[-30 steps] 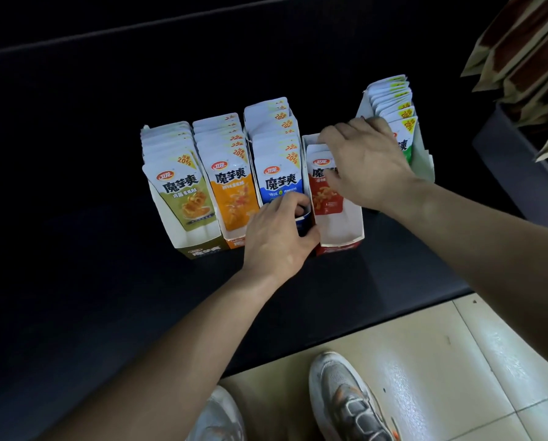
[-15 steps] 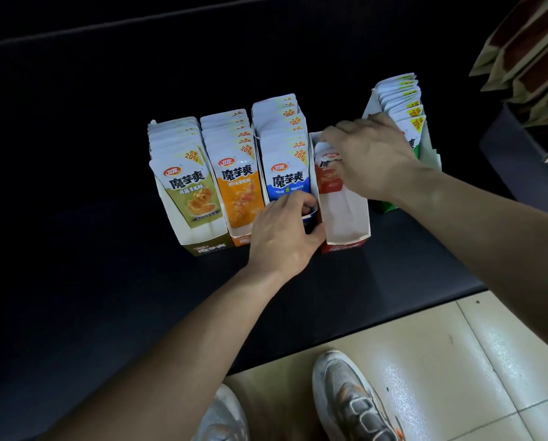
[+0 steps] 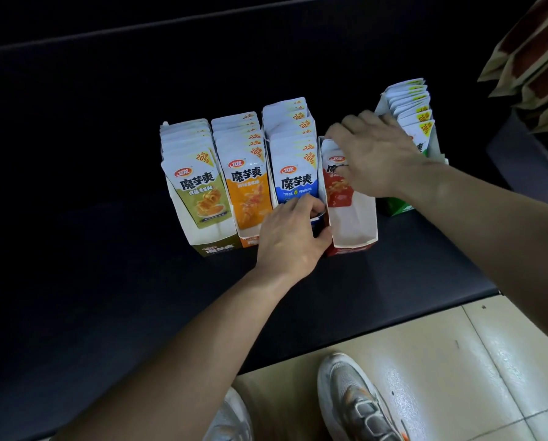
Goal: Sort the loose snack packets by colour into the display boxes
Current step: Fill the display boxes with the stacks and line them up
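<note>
While left hand [image 3: 293, 240] round blue box [image 3: 318, 225], right hand [image 3: 380, 157] round packets [image 3: 337, 189].

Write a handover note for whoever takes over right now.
Left hand grips the front edge of the blue box.
Right hand pinches the red packets standing at the back of the red box.
Olive box, orange box and blue box look full. The green box, apart on the right, holds packets too.
Left to do: the red box has bare room in front. No loose packets in view.
</note>
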Tool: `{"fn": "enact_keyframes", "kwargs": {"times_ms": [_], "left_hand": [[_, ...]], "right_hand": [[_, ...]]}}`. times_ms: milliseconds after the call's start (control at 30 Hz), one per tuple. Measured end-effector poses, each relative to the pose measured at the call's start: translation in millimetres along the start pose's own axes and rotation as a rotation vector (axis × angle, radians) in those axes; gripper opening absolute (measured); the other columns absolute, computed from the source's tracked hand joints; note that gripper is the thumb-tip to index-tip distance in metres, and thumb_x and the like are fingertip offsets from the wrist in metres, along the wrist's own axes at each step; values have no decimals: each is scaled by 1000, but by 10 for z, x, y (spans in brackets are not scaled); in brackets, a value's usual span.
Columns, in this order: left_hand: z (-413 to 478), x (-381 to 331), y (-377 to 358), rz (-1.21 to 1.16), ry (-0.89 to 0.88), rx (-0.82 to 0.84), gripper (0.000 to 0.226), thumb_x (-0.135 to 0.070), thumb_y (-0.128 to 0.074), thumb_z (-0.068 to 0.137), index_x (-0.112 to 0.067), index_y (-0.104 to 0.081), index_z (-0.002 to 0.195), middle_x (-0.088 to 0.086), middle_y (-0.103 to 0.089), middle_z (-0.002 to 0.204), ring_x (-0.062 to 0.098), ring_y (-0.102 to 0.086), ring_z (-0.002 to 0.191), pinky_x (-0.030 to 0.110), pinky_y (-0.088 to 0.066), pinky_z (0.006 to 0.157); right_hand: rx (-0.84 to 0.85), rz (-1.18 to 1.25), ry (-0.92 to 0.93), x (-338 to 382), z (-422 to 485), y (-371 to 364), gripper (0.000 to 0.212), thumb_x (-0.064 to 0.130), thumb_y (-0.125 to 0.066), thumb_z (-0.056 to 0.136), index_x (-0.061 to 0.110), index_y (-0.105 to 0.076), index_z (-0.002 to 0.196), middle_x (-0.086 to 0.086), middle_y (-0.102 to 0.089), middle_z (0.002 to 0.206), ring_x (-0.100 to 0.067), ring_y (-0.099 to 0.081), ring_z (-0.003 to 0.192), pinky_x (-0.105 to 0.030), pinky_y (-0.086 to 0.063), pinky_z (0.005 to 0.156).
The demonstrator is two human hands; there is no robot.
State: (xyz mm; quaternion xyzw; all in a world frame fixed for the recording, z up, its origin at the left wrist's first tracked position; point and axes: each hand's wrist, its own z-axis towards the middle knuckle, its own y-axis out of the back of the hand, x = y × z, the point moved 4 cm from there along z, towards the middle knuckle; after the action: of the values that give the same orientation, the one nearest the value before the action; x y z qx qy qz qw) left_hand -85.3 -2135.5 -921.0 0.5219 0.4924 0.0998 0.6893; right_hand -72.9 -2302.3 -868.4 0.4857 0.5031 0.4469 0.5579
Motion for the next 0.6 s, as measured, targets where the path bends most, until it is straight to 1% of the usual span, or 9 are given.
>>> {"fn": "enact_keyframes", "kwargs": {"times_ms": [67, 133, 233, 300, 400, 467, 533, 600], "left_hand": [[-6, 13, -1, 1, 0, -11, 40, -44, -70, 87, -28, -57, 121, -11, -63, 123, 10, -57, 115, 31, -45, 100], [-7, 24, -3, 8, 0, -22, 40, -44, -70, 87, -28, -57, 121, -11, -63, 123, 10, -56, 114, 30, -43, 99], [-4, 26, -7, 10, 2, -24, 39, -45, -70, 87, -29, -57, 120, -11, -63, 122, 10, -56, 114, 29, -42, 98], [-3, 21, -9, 10, -1, -26, 38, -45, -70, 87, -29, -57, 120, -12, -63, 121, 9, -57, 113, 29, -43, 98], [0, 22, -9, 7, 4, -27, 39, -46, -70, 87, -30, -57, 120, -12, -63, 121, 9, -57, 113, 29, -43, 98], [4, 27, -4, 4, 3, -29, 38, -46, -70, 87, -30, -57, 119, -13, -63, 121, 8, -57, 112, 29, -42, 97], [-3, 37, -2, 2, -7, -37, 38, -46, -70, 87, -29, -58, 119, -13, -64, 120, 8, -57, 111, 27, -42, 96], [-6, 51, -3, 3, -17, -44, 37, -47, -69, 87, -29, -58, 118, -14, -64, 119, 8, -57, 110, 25, -41, 93]], "right_hand": [[-82, -46, -32, -12, -14, 13, 56, 24, -71, 79, 14, -48, 129, -13, -51, 122, -35, -46, 116, -49, -36, 98], [-132, -26, -83, -40, -41, -7, 62, 21, -71, 79, 15, -45, 135, -14, -50, 123, -37, -47, 116, -50, -38, 98], [-70, 29, -113, -44, -66, -94, 78, 15, -69, 81, 20, -29, 148, -13, -45, 136, -36, -45, 125, -52, -39, 103], [-52, 57, -128, -54, -54, -105, 84, 12, -70, 81, 21, -24, 151, -12, -43, 140, -36, -44, 128, -52, -40, 104], [-96, 141, -177, -55, -61, -69, 81, 11, -67, 83, 18, -27, 152, -12, -42, 143, -36, -43, 128, -51, -42, 101], [-170, 199, -216, -40, -157, -46, 77, 16, -65, 84, 15, -29, 151, -14, -42, 142, -37, -44, 127, -51, -45, 98], [-279, 268, -253, -7, -363, -47, 69, 21, -64, 84, 11, -35, 146, -16, -45, 137, -37, -47, 122, -51, -48, 95], [-360, 382, -323, 38, -635, -75, 61, 23, -65, 84, 7, -41, 139, -18, -45, 133, -38, -49, 120, -47, -49, 92]]}}
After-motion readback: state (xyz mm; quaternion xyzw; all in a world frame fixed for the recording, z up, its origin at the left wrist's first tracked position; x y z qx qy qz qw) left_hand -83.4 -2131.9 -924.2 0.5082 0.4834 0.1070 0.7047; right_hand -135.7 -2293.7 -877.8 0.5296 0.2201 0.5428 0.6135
